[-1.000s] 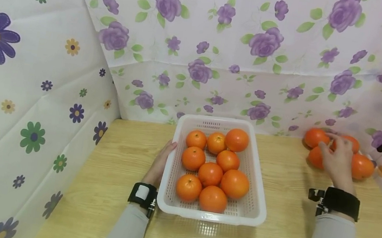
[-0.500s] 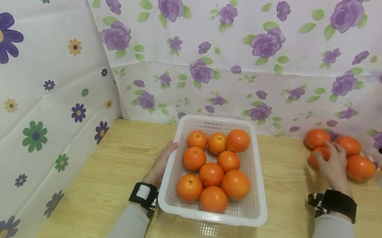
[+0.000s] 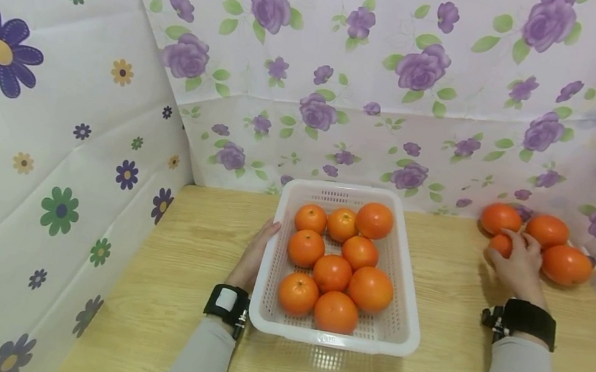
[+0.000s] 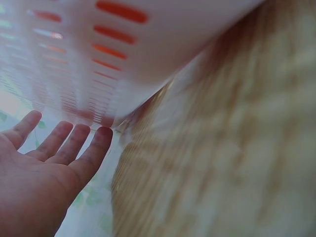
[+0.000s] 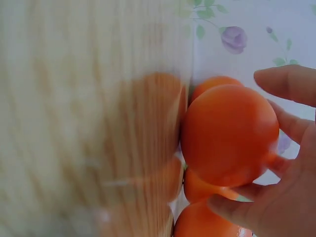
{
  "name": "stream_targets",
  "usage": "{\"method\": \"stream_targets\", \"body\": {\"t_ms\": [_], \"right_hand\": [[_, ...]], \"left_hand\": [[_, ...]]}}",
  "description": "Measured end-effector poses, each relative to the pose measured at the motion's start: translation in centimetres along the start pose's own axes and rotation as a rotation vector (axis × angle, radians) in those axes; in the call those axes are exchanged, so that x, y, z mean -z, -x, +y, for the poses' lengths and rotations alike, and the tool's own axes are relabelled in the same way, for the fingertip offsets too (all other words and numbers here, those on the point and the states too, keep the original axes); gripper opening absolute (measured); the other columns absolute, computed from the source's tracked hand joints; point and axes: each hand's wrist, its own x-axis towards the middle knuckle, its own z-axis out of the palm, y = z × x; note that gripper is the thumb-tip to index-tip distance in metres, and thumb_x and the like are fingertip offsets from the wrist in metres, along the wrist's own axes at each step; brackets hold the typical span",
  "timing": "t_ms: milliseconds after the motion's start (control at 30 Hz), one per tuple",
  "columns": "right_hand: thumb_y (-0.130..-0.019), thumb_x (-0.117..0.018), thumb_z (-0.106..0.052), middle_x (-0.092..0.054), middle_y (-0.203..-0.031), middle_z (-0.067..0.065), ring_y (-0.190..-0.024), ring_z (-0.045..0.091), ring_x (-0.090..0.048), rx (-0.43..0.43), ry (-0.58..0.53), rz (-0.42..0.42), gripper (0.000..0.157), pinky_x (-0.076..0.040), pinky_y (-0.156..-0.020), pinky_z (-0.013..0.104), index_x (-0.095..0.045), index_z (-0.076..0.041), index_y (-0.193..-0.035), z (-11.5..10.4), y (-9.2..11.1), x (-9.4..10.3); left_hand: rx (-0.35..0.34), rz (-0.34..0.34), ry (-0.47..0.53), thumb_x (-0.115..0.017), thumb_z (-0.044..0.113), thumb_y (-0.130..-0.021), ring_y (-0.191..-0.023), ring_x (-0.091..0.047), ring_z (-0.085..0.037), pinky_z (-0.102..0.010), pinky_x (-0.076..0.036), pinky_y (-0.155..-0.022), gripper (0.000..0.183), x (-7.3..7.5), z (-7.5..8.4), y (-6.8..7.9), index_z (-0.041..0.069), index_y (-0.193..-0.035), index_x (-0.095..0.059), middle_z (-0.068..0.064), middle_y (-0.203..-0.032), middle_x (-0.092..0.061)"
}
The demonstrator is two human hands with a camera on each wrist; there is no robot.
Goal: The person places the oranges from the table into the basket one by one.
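A white perforated plastic basket point(image 3: 331, 339) holding several oranges point(image 3: 331, 273) stands on the wooden table. My left hand point(image 3: 251, 256) rests at its left side; the left wrist view shows the fingers point(image 4: 91, 150) extended beside the slotted wall. At the far right, my right hand point(image 3: 519, 265) grips an orange point(image 3: 501, 245), thumb on its left and fingers over its top. In the right wrist view the fingers point(image 5: 291, 123) reach round this orange point(image 5: 229, 136), partly hidden behind it. It sits low by the tabletop.
Three more oranges lie around the right hand: one behind point(image 3: 500, 219), another at the back right point(image 3: 547, 231), and a larger one point(image 3: 567, 265) to the right. Flowered cloth walls point(image 3: 362, 125) border the table point(image 3: 451, 307) at the back and sides.
My right hand has come down and to the left from above the group of oranges, and its fingers have closed round the front-left one. The left hand and basket keep their places.
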Motion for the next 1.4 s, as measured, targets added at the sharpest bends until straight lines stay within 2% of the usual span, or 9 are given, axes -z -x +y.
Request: {"method": "stream_targets", "body": {"t_ms": [267,500,667,867,1133,1400], "right_hand": [[-0.099,-0.056,-0.018,-0.007,-0.147,0.047,-0.121,0.071,-0.014,-0.073,0.01,-0.062,0.056,-0.022,-0.092,0.075,-0.035,0.006,-0.145,0.2,0.1,0.2],[-0.095,-0.065,-0.02,-0.008,-0.145,0.047,-0.118,0.07,-0.018,-0.125,-0.016,-0.082,0.062,-0.026,-0.089,0.072,-0.036,0.005,-0.143,0.4,0.0,0.4],[-0.097,-0.066,-0.023,-0.014,-0.146,0.049,-0.123,0.067,-0.021,-0.083,-0.014,-0.099,0.063,-0.027,-0.094,0.075,-0.038,0.007,-0.144,0.3,-0.1,0.7],[-0.101,-0.06,-0.028,-0.02,-0.146,0.047,-0.127,0.06,-0.03,-0.043,-0.053,-0.068,0.069,-0.03,-0.101,0.073,-0.032,0.011,-0.15,-1.4,0.2,1.8],[-0.102,-0.061,-0.033,-0.017,-0.15,0.048,-0.126,0.06,-0.031,-0.023,-0.073,-0.07,0.07,-0.031,-0.096,0.072,-0.033,0.008,-0.152,-2.6,0.1,2.3],[-0.102,-0.063,-0.031,-0.024,-0.144,0.044,-0.119,0.057,-0.036,0.003,-0.077,-0.066,0.068,-0.036,-0.088,0.066,-0.035,0.004,-0.153,-4.3,0.4,2.1]], "left_hand": [[0.01,0.015,0.001,-0.053,0.067,-0.099,-0.149,-0.036,-0.032,-0.056,-0.033,-0.118,0.08,-0.2,0.0,0.1,0.034,-0.165,-0.022,-0.004,-0.168,-0.03],[0.009,0.007,0.016,-0.053,0.067,-0.099,-0.148,-0.038,-0.032,-0.057,-0.035,-0.117,0.077,-0.2,0.0,0.0,0.037,-0.164,-0.025,-0.003,-0.166,-0.032],[0.009,0.003,0.011,-0.054,0.066,-0.1,-0.147,-0.039,-0.033,-0.057,-0.036,-0.115,0.076,0.0,-0.1,0.0,0.036,-0.164,-0.025,-0.005,-0.166,-0.033],[0.014,0.0,-0.005,-0.052,0.067,-0.1,-0.148,-0.038,-0.033,-0.059,-0.036,-0.115,0.076,0.1,0.0,-0.1,0.038,-0.164,-0.025,-0.004,-0.166,-0.032],[0.008,0.001,0.004,-0.051,0.065,-0.101,-0.149,-0.037,-0.032,-0.057,-0.034,-0.117,0.074,-0.1,0.0,0.0,0.037,-0.164,-0.024,-0.004,-0.167,-0.031],[-0.004,-0.03,0.012,-0.048,0.065,-0.103,-0.148,-0.037,-0.032,-0.056,-0.034,-0.117,0.072,0.0,0.1,0.0,0.036,-0.165,-0.024,-0.005,-0.167,-0.032]]}}
